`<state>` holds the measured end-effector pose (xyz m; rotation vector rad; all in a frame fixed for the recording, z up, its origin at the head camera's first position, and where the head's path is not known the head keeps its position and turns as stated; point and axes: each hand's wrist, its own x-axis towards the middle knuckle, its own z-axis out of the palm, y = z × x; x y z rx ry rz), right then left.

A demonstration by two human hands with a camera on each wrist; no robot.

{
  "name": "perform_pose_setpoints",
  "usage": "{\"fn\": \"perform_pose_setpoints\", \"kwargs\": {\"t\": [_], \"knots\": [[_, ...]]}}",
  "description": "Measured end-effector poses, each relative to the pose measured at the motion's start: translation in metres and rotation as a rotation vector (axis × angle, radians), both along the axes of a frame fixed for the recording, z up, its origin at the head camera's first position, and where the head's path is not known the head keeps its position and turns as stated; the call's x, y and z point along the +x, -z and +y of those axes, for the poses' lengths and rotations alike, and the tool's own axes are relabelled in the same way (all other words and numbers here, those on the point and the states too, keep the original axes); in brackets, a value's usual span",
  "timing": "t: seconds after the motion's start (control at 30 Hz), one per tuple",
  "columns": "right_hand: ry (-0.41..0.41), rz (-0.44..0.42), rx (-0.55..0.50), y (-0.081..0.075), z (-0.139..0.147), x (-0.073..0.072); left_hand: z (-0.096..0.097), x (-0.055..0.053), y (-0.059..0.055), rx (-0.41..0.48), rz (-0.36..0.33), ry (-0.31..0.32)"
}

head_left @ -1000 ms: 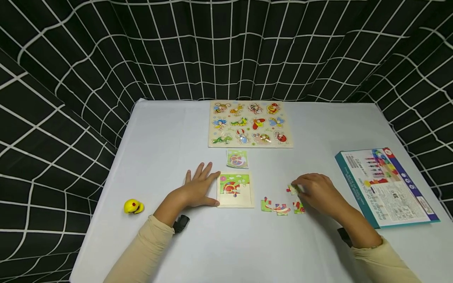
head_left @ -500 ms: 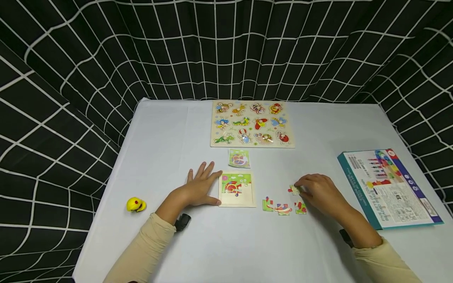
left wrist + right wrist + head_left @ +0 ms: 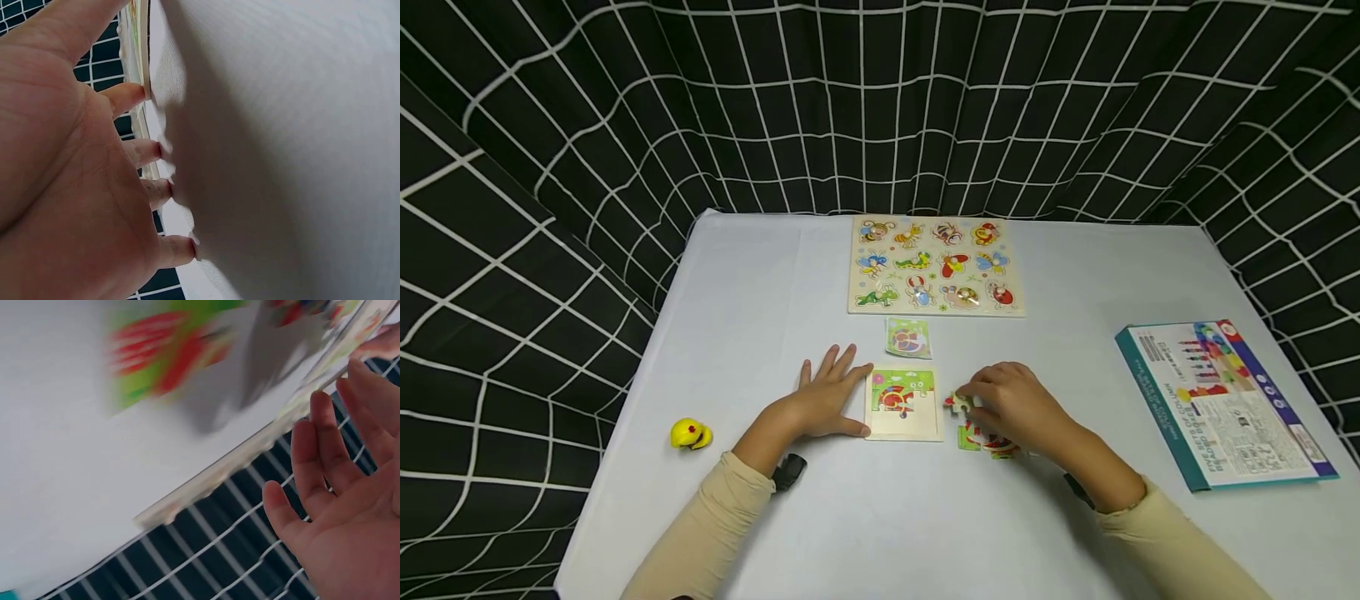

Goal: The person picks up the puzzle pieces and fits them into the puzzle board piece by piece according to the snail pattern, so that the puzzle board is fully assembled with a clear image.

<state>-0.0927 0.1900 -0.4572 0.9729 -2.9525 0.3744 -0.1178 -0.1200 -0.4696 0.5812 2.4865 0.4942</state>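
My left hand lies with fingers spread on the cloth, its thumb and index fingertip touching the left edge of a square wooden puzzle tray. A partly filled picture occupies the tray's upper left. Just right of the tray, my right hand pinches a jigsaw piece between thumb and fingertips. Below that hand lie several loose jigsaw pieces, partly hidden by it. In the left wrist view, the fingertips of the left hand meet the cloth. The right wrist view shows loose pieces blurred.
A small picture card lies behind the tray. Farther back is a wooden insect peg board. A yellow toy sits at the left, and a flat printed box at the right. A black grid curtain surrounds the table.
My right hand has picked up the upper jigsaw piece and carried it left toward the tray, passing over the other pieces. My left hand stays at the tray's edge.
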Motion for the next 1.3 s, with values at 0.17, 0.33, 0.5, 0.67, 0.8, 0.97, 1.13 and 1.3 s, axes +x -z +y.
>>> {"fn": "perform_pose_setpoints", "kwargs": {"t": [0.17,0.33,0.5,0.67,0.8,0.97,1.13,1.3], "knots": [[-0.079,0.033,-0.005,0.003,-0.024,-0.005,0.002,0.000,0.000,-0.004,0.002,0.003],[-0.102,0.034,0.016,0.010,-0.036,-0.006,0.004,0.000,-0.001,-0.007,-0.003,0.005],[-0.102,0.083,0.024,0.016,-0.038,-0.005,0.005,-0.002,0.000,-0.011,0.006,0.016],[-0.114,0.139,0.019,0.017,-0.040,-0.007,0.006,-0.004,-0.001,-0.019,0.013,0.009],[-0.114,0.157,0.033,0.015,-0.042,-0.007,0.005,-0.003,0.000,-0.024,0.016,0.004],[-0.112,0.158,0.036,0.015,-0.044,-0.007,0.004,-0.002,-0.001,-0.017,0.006,0.001],[-0.105,0.149,0.041,0.017,-0.046,-0.007,0.002,-0.002,-0.001,-0.008,0.001,0.002],[-0.117,0.112,0.060,0.017,-0.046,-0.007,0.001,-0.002,0.000,-0.012,0.003,-0.003]]}}
